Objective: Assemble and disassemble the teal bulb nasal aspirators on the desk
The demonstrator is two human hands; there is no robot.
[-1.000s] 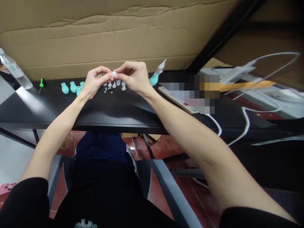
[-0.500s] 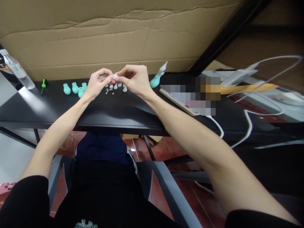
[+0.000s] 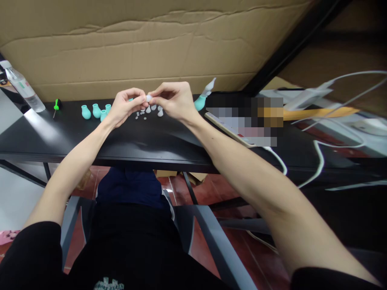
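Observation:
Between the fingertips of both hands is a small white piece (image 3: 148, 98). My left hand (image 3: 128, 105) pinches its left side, and my right hand (image 3: 173, 100) pinches its right side. Below them, several small translucent white pieces (image 3: 160, 112) lie on the black table (image 3: 142, 145). To the left of my left hand stand several turquoise bulbs (image 3: 86, 112) with open tops. Another turquoise bulb (image 3: 200, 103), tilted and carrying a translucent white tip (image 3: 209, 86), is just right of my right hand. Part of one more turquoise thing shows behind my left fingers.
A clear water bottle (image 3: 26, 88) and a green-handled screwdriver (image 3: 56, 106) are at the left. A phone (image 3: 226, 128), partly pixelated, lies at the right with a white cable (image 3: 278, 159). Cardboard (image 3: 136, 52) rises behind the table.
The view has shifted slightly, so the table items appear a little displaced. Both hands remain together at the white piece, with only slight finger movement.

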